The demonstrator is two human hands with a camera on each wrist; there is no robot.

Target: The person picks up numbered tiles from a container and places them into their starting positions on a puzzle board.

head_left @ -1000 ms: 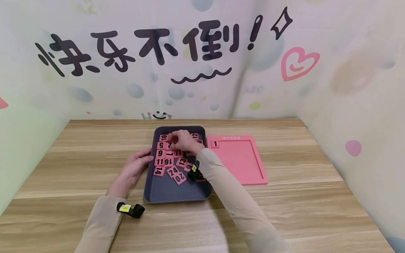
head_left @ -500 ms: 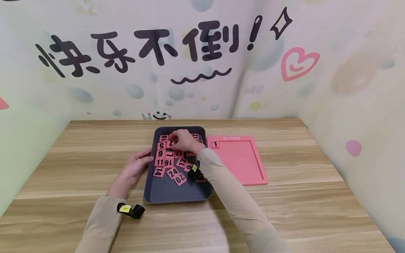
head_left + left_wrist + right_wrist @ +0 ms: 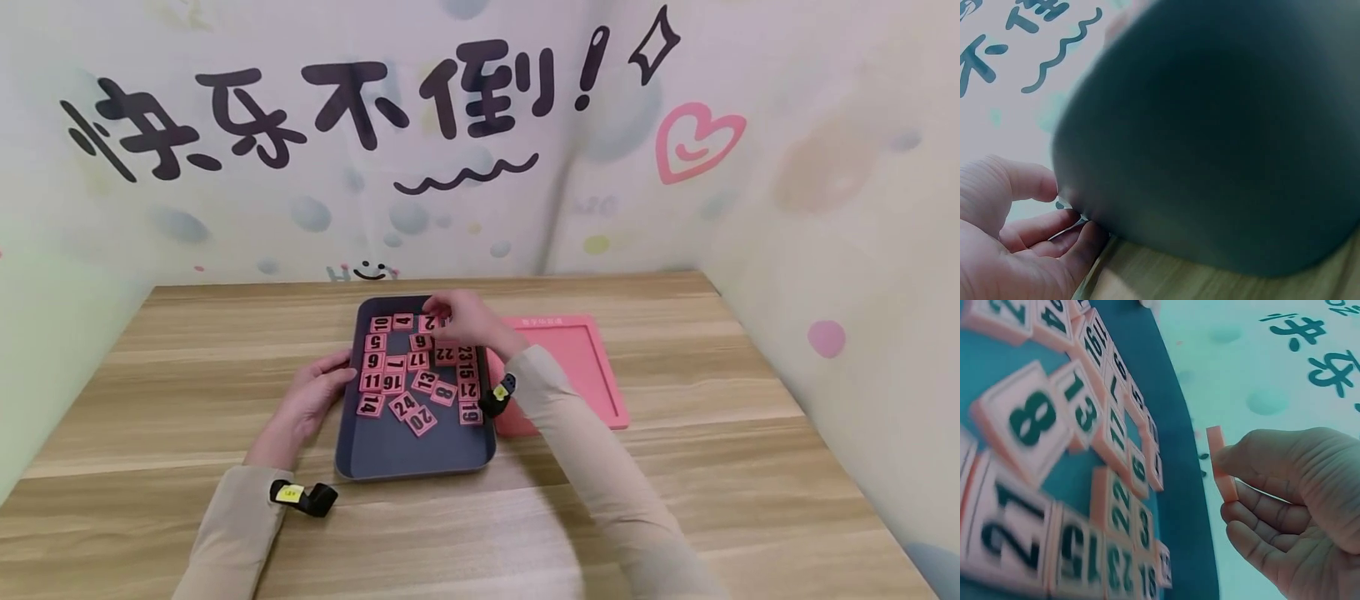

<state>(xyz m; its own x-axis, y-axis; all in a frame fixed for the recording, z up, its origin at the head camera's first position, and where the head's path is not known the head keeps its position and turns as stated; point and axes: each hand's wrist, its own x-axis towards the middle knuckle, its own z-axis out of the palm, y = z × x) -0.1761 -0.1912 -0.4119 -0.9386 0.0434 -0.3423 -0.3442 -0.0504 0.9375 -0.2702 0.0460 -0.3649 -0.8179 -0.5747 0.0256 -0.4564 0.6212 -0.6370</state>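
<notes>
A dark blue-grey tray (image 3: 416, 454) holds several pink square number tiles (image 3: 373, 362). My right hand (image 3: 474, 318) pinches the tile marked 2 (image 3: 430, 323) between thumb and fingers, above the far part of the tray. In the right wrist view that tile (image 3: 1225, 472) is seen edge-on, raised clear of the others. My left hand (image 3: 313, 398) holds the tray's left rim. From the left wrist, the thumb and fingers (image 3: 1035, 228) pinch the edge of the tray (image 3: 1210, 144), its outer side filling most of the view.
A pink framed board (image 3: 562, 367) lies against the tray's right side, partly behind my right hand and forearm. Both rest on a wood-grain table (image 3: 187, 358), with a printed wall sheet (image 3: 262, 217) along its back edge.
My right hand has lifted tile 2 and shifted right with it, leaving a gap among the tiles. More tiles on the tray's right now show. The left hand keeps its hold.
</notes>
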